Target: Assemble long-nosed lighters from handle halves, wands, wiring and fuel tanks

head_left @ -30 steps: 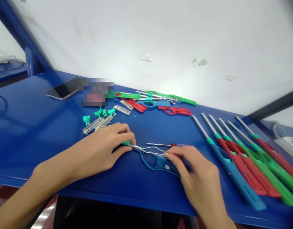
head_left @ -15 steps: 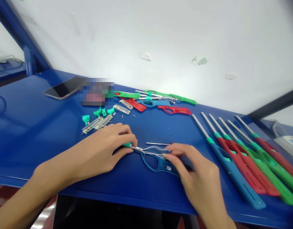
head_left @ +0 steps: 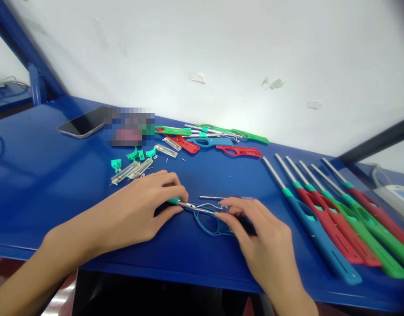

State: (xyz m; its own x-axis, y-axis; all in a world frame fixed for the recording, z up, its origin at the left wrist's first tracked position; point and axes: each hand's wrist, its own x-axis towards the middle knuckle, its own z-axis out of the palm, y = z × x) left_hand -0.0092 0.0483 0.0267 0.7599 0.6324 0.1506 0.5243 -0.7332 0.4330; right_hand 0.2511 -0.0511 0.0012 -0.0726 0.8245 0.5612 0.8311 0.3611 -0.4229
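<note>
On the table (head_left: 189, 263), lighters (head_left: 347, 231) lie right of the handle shell (head_left: 223, 226), a phone (head_left: 85, 123) behind-left.

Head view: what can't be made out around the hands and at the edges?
All in the head view:
Blue casing, rear end: hidden by the right hand.
Green collar, most of it: hidden by the left hand.
Rightmost green lighter, handle end: cut off by the right edge.
Pixelated patch beside the phone: contents blurred.

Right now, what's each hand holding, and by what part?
The left hand pinches the tube near its green collar. The right hand is at the ends of the wires; its grip is unclear.
</note>
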